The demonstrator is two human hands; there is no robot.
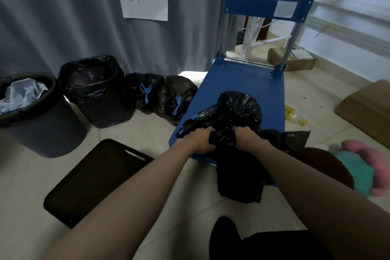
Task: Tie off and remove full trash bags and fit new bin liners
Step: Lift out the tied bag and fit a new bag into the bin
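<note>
In the head view, a black trash bag [236,112] is seen lying on the near end of a blue platform cart [249,78], its bulging body on the deck and its gathered neck drawn back toward the person, so that its long axis runs from the cart's deck toward the viewer, with loose film hanging over the near edge to the floor. The neck is gripped by both hands side by side: the left hand [200,140] is curled round the bunched plastic on the left of the neck, and the right hand [245,137] is curled round it on the right, the two knuckle rows close together with only a dark twist of film between them. Neither hand is markedly nearer, since both are set directly on the neck, straight ahead of the body. The coming move is judged to be the tying off, which turns on the neck being held between the hands while the bag's weight is borne by the cart beyond them. Two tied bags [160,95] with blue drawstring bows are seen on the floor to the left of the cart, beside a lined bin [95,91], a second bin [31,112] holding crumpled paper, and a flat dark lid [92,179] on the tiles
</note>
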